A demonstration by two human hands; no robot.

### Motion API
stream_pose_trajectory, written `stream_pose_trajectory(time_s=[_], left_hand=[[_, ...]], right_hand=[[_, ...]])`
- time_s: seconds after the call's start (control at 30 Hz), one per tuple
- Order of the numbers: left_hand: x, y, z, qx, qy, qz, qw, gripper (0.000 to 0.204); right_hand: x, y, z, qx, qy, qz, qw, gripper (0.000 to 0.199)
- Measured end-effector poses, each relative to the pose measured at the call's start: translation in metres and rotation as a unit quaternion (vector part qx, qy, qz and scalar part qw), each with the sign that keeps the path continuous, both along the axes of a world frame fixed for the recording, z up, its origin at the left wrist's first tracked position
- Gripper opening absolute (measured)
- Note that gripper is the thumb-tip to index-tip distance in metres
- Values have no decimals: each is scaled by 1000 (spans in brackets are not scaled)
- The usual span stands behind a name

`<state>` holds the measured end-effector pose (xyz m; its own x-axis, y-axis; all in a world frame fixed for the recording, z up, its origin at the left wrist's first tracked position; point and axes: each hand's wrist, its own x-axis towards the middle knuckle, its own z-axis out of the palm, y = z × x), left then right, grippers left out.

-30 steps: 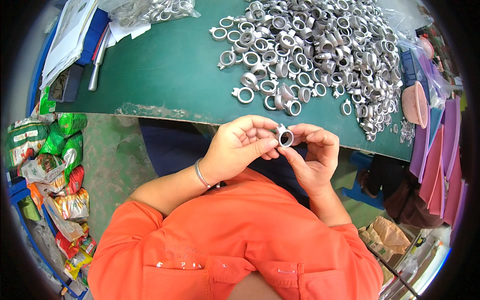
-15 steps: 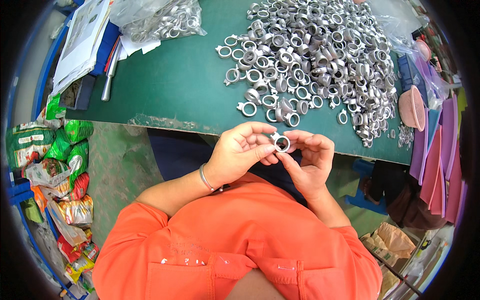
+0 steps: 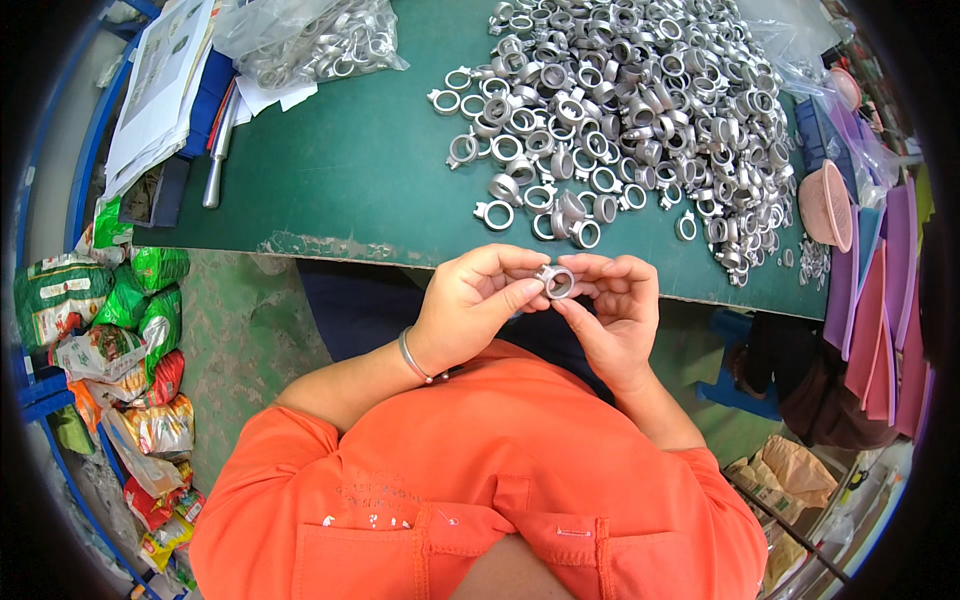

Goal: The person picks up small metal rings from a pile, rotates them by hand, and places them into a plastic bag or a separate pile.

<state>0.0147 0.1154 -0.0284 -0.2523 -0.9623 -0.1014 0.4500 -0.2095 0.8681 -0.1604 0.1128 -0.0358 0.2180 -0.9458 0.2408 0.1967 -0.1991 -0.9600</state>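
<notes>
Between my two hands, just off the near edge of the green table (image 3: 330,190), is a grey metal ring (image 3: 560,283) with a small lug on its left side. My left hand (image 3: 485,290) pinches the lug side between thumb and fingers. From the other side, my right hand (image 3: 615,305) grips the ring's rim with thumb and fingertips. The ring is tilted, so its opening and part of its wall show. Beyond my hands a large pile of similar metal rings (image 3: 640,110) covers the right part of the table.
A clear plastic bag of rings (image 3: 345,45) lies at the back left. Near it are papers (image 3: 165,90), a metal-handled tool (image 3: 216,165) and a blue bin (image 3: 155,195). A pink basket (image 3: 826,205) stands by the right edge. Colourful packages (image 3: 150,330) fill the left side.
The ring has turned in my fingers and shifted slightly left, showing more of its side wall. Both hands keep their grip, and my right hand has moved slightly left.
</notes>
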Motion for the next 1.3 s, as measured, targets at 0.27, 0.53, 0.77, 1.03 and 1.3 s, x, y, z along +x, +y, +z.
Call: stream_pose_trajectory(time_s=[0.27,0.53,0.77,1.03,1.3], left_hand=[[4,1,0,-156,-156,-18,975,22],[4,2,8,-235,-255,13,938,23],[19,13,-16,-267,-427,-61,862,21],[12,12,-18,-233,-366,-81,898,23],[3,4,7,-158,-219,-50,962,20]], right_hand=[[3,4,-7,18,-32,20,999,46],[1,4,0,-35,90,-17,995,32],[-12,-25,20,-190,428,-183,864,21],[-16,-28,12,-111,340,-124,926,15],[-16,-9,11,128,-64,57,988,8]])
